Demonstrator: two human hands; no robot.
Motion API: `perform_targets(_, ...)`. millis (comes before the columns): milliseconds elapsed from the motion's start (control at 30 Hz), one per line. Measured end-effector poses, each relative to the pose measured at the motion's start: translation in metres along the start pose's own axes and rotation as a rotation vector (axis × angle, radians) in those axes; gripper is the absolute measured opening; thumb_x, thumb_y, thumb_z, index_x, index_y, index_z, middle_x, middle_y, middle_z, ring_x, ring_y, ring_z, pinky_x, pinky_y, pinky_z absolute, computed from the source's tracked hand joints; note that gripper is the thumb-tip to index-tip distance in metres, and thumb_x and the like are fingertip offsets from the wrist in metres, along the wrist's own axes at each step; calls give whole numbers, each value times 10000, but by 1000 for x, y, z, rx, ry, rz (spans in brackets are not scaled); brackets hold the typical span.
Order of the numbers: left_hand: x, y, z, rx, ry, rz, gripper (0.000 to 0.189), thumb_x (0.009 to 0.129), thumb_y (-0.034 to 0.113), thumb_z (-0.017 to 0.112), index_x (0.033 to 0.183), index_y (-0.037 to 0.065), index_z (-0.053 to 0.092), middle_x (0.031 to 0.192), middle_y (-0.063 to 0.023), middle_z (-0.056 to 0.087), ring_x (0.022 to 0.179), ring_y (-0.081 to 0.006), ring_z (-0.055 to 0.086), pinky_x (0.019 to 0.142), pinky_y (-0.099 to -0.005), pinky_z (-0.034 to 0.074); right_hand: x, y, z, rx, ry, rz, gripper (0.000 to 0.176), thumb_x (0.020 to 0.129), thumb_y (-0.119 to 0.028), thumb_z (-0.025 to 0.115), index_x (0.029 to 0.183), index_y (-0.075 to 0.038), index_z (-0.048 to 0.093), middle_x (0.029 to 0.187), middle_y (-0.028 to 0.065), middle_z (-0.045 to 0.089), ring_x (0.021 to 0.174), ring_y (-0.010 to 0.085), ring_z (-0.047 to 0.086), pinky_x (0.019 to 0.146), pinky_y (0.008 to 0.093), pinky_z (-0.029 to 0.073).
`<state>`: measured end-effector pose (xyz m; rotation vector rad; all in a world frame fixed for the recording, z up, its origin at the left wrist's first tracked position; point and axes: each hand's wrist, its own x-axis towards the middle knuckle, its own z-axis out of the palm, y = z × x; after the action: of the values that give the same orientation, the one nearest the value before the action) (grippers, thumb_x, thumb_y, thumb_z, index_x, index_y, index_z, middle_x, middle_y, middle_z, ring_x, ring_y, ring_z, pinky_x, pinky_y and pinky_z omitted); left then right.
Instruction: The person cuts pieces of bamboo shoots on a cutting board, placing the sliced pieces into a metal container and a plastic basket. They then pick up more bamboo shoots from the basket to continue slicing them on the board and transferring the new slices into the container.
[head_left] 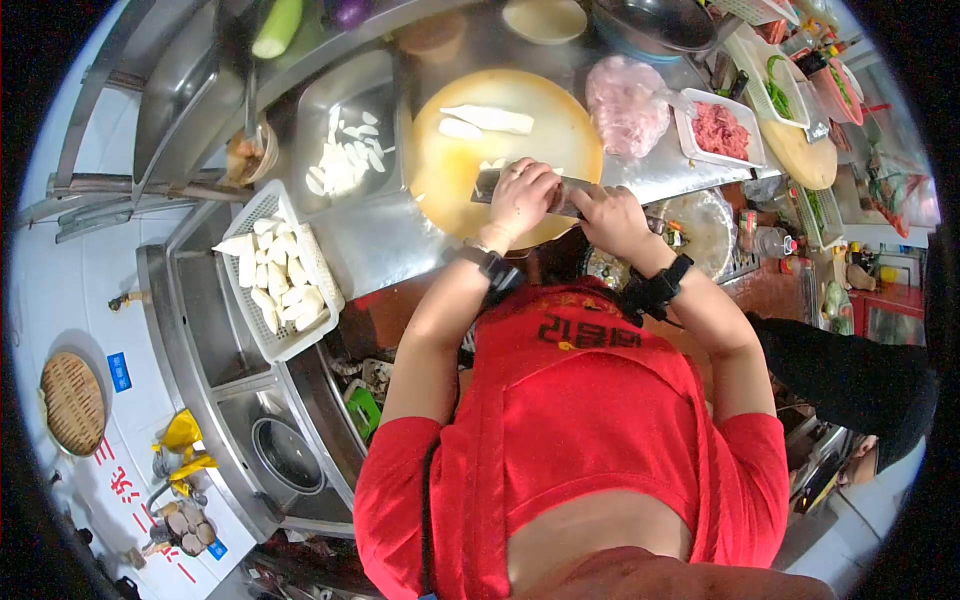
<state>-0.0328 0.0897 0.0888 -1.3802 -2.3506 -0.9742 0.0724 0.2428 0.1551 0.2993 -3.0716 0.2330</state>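
My right hand is closed round the handle end of a cleaver, whose wide blade lies crosswise at the near part of a round yellowish chopping board. Across that blade sits my left hand, its fingers curled over the far edge; what is under the fingertips is hidden. A few white slices show just beyond the blade. Farther back on the board rest a long peeled white vegetable and a shorter piece.
Left of the board, a metal tray holds white slices. A white basket of peeled white pieces stands nearer. To the right are a bag of pink contents and a tray of minced meat. Another person's dark sleeve is at right.
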Motion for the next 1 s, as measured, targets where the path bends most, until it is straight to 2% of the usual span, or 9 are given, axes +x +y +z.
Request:
perform_targets(200, -17, -27, 9, -15, 24, -70, 82, 742, 157, 624, 807, 107, 613, 910, -39, 584, 918, -252, 525, 834, -377, 423, -34, 20, -12, 19, 18, 26, 267, 702, -127, 572, 965, -90, 539, 788, 142, 590, 708, 309, 603, 652, 411, 467)
perform_targets(367, -36, -47, 8, 108, 72, -310, 240, 765, 202, 628, 976, 90, 603, 1080, -122, 540, 1027, -327, 485, 898, -413, 390, -66, 44, -14, 175, -44, 193, 358, 687, -240, 625, 1017, -112, 568, 761, 149, 598, 711, 335, 605, 642, 440, 486)
perform_targets(433, -43, -51, 15, 213, 132, -433, 355, 799, 271, 617, 1108, 101, 583, 1196, -173, 489, 1121, -349, 441, 966, -431, 339, -79, 57, 8, 268, -17, 281, 352, 704, -250, 622, 1023, -109, 575, 738, 161, 595, 700, 346, 603, 634, 444, 485)
perform_targets(500, -48, -51, 24, 220, 113, -448, 390, 800, 303, 617, 1133, 106, 568, 1224, -171, 470, 1147, -365, 416, 982, -444, 323, -85, 63, 31, 363, 11, 367, 347, 720, -261, 618, 1029, -107, 581, 716, 173, 592, 689, 357, 600, 625, 447, 485)
perform_targets(600, -49, -45, 34, 219, 66, -449, 489, 796, 375, 615, 1192, 104, 520, 1266, -179, 437, 1182, -395, 375, 1001, -474, 297, -86, 64, 50, 1234, -143, 803, 221, 837, -147, 531, 1017, -22, 562, 604, 79, 550, 473, 188, 542, 449, 321, 443)
perform_targets(633, -48, -42, 37, 209, 41, -436, 553, 791, 415, 613, 1227, 98, 489, 1280, -188, 423, 1191, -408, 360, 1004, -492, 288, -86, 58, 54, 1394, -120, 806, 179, 863, -78, 476, 1004, 6, 546, 595, 39, 515, 453, 110, 487, 403, 263, 393)
perform_targets(833, -32, -13, 53, 149, 121, -428, 657, 687, 445, 696, 1199, 81, 504, 1242, -199, 425, 1168, -399, 379, 982, -487, 316, -77, 33, 80, 1563, -201, 751, 210, 865, -60, 440, 1050, 13, 507, 640, 71, 532, 442, 138, 486, 423, 262, 414)
perform_targets(933, -25, -3, 58, 143, 148, -443, 664, 677, 450, 704, 1191, 78, 508, 1240, -206, 422, 1168, -399, 378, 970, -490, 329, -59, 17, 79, 1523, -290, 720, 217, 868, -67, 443, 1066, 3, 496, 623, 58, 521, 421, 130, 472, 420, 263, 417)
perform_targets(1000, -22, 4, 55, 136, 141, -460, 604, 710, 413, 687, 1177, 69, 519, 1235, -201, 425, 1154, -392, 394, 959, -473, 346, -46, 4, 72, 1611, -370, 695, 153, 871, -83, 445, 996, -8, 492, 598, 38, 506, 444, 121, 480, 428, 246, 408)
